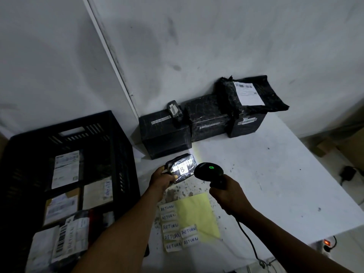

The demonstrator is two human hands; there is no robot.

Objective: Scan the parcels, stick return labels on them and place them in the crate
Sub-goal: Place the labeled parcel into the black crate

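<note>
In the middle of the frame, the left hand (161, 179) holds a small black parcel (182, 168) up off the white table (275, 174), fingers curled round its near edge. A white tag with a "B" sits on top of it. The right hand (228, 196) grips the handle of a black barcode scanner (209, 171). Its green light is on, and bright light falls on the parcel. Just below lies a yellow sheet (197, 213) with white RETURN labels (171, 226) along its left side. At the lower left stands a black crate (118, 138) with parcels inside. More black parcels (206, 119) sit by the wall at the table's far edge.
</note>
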